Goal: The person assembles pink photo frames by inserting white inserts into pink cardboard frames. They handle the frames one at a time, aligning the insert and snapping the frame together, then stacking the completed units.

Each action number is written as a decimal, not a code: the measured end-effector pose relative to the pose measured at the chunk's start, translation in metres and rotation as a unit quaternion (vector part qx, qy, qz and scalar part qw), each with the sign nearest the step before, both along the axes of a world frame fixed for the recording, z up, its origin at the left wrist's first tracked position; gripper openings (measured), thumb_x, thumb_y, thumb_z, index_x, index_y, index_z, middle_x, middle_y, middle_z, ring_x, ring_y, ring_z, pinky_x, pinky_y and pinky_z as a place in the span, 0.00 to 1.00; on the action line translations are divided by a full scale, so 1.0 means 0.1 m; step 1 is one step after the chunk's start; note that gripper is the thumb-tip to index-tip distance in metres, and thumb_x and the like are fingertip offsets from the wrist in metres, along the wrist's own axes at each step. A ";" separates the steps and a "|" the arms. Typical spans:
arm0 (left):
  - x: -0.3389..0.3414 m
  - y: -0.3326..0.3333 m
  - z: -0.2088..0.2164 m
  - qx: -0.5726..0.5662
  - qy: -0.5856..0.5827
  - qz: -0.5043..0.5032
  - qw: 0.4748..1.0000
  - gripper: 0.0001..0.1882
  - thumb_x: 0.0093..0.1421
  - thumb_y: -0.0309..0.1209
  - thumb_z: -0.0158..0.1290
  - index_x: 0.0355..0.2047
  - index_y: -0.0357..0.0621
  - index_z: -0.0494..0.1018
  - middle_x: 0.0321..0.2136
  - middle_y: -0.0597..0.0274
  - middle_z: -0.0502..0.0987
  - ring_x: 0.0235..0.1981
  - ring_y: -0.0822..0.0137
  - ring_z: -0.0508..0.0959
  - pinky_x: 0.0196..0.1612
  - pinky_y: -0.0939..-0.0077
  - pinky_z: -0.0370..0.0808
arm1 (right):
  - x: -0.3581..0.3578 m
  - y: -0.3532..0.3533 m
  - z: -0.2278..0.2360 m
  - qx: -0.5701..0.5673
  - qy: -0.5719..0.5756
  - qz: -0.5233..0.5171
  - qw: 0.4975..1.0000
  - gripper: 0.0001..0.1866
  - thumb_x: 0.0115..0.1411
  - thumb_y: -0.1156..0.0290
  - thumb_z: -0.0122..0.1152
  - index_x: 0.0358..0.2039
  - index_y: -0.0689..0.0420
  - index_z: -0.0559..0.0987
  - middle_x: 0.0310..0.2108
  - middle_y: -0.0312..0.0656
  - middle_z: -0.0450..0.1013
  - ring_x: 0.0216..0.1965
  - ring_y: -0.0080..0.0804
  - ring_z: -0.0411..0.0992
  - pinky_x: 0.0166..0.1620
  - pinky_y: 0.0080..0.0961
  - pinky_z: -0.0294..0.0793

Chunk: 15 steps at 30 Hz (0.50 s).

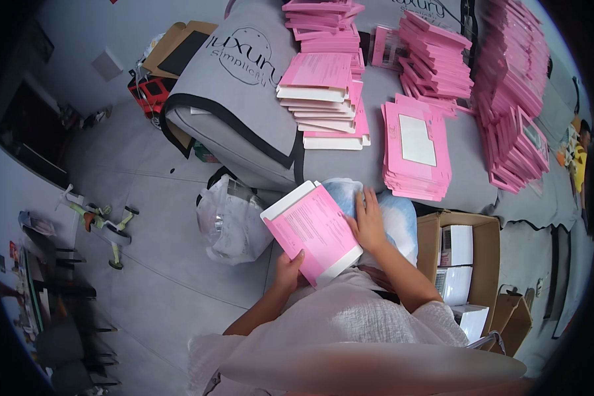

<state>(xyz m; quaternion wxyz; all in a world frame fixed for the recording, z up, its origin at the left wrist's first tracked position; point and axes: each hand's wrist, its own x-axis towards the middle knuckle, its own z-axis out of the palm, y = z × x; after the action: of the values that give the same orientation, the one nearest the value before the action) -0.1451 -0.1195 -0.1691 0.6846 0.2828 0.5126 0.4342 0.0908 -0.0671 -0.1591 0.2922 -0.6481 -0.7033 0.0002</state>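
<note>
In front of the grey sofa (237, 156), one pink carton (312, 234) is gripped by the left hand's (288, 272) fingers, the right hand's (369, 222) spread beside it, apparently part-folded, while stacked pink cartons (313, 72) are kept on the sofa.

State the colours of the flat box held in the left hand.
The flat box is pink with white ends, best in the head view.
</note>
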 end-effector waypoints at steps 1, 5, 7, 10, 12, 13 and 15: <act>0.02 0.03 0.05 0.035 0.025 0.005 0.999 0.13 0.63 0.28 0.49 0.45 0.33 0.68 0.38 0.60 0.75 0.40 0.70 0.74 0.44 0.75 0.71 | 0.01 -0.07 0.06 0.035 0.033 0.010 0.999 0.26 0.60 0.58 0.55 0.56 0.56 0.66 0.52 0.55 0.64 0.52 0.47 0.64 0.53 0.42 0.63; 0.02 0.28 0.17 0.180 0.006 -0.012 0.984 0.15 0.64 0.28 0.48 0.48 0.33 0.66 0.41 0.61 0.74 0.42 0.73 0.72 0.48 0.77 0.68 | 0.03 -0.26 0.15 -0.130 0.378 0.038 0.916 0.14 0.60 0.63 0.57 0.36 0.62 0.74 0.17 0.42 0.71 0.21 0.30 0.69 0.28 0.28 0.68; 0.05 0.43 0.40 0.201 -0.002 -0.010 0.980 0.17 0.64 0.26 0.46 0.52 0.33 0.63 0.45 0.60 0.72 0.46 0.72 0.71 0.52 0.76 0.66 | 0.04 -0.19 0.36 -0.110 0.402 0.036 0.908 0.13 0.60 0.65 0.57 0.35 0.63 0.75 0.18 0.41 0.70 0.22 0.24 0.67 0.28 0.25 0.68; 0.23 0.59 0.59 0.255 0.004 -0.018 0.967 0.18 0.64 0.29 0.47 0.52 0.33 0.61 0.46 0.58 0.70 0.46 0.73 0.69 0.51 0.76 0.65 | 0.04 0.03 0.71 -0.069 0.435 0.022 0.898 0.10 0.61 0.68 0.55 0.36 0.64 0.75 0.23 0.38 0.71 0.27 0.19 0.66 0.31 0.20 0.67; 0.32 0.73 0.79 0.294 0.055 -0.010 0.954 0.19 0.64 0.28 0.46 0.53 0.33 0.59 0.48 0.57 0.69 0.48 0.71 0.68 0.53 0.75 0.64 | 0.07 0.24 0.83 -0.033 0.451 0.037 0.891 0.13 0.63 0.66 0.52 0.40 0.64 0.75 0.29 0.39 0.72 0.31 0.19 0.67 0.34 0.19 0.68; 0.36 0.83 0.89 0.313 0.082 -0.004 0.946 0.20 0.64 0.28 0.46 0.54 0.33 0.59 0.48 0.57 0.69 0.49 0.70 0.68 0.53 0.75 0.63 | 0.07 0.34 0.92 -0.017 0.468 0.048 0.882 0.14 0.65 0.65 0.50 0.42 0.64 0.74 0.32 0.39 0.72 0.33 0.20 0.67 0.35 0.19 0.68; 0.38 1.16 1.13 0.356 0.057 0.012 0.932 0.22 0.63 0.26 0.47 0.56 0.32 0.58 0.49 0.56 0.69 0.50 0.69 0.67 0.55 0.74 0.62 | 0.06 0.47 1.13 0.012 0.501 0.074 0.862 0.18 0.67 0.63 0.46 0.48 0.64 0.71 0.39 0.40 0.71 0.36 0.21 0.68 0.38 0.19 0.69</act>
<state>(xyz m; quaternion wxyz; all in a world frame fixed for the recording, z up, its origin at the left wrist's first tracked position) -0.1074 -0.0036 -0.0559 0.5028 0.5263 0.3660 0.5799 0.0972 -0.0205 -0.0457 0.6125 -0.5029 -0.5077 0.3379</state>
